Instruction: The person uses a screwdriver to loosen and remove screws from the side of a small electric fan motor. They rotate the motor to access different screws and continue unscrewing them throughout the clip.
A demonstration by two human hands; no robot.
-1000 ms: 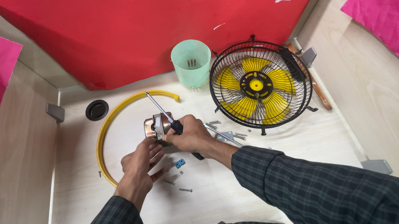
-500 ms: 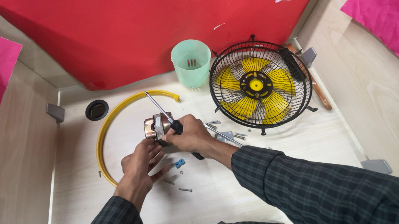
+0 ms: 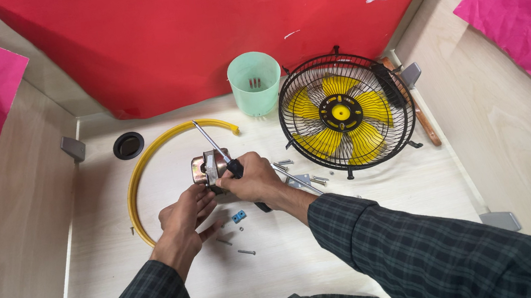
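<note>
The small copper-coloured fan motor sits at the middle of the pale wooden worktop, lifted slightly and largely covered by both hands, so its underside and mounting points cannot be made out. The left hand cups it from below, fingers curled up against its near side. The right hand is wrapped around the black handle of a screwdriver, fingers pressed together in a fist; the steel shaft slants up and away past the motor, and where the tool meets the motor is hidden. Just beside the hands lie loose screws, a small blue block and a metal bracket, the smallest pieces too fine to identify. A yellow ring curves around the left of the work area, partly covered by the left hand. Further back stand a pale green cup, a black round cap and a caged fan with yellow blades. A wooden-handled tool lies behind the fan, partly hidden.
</note>
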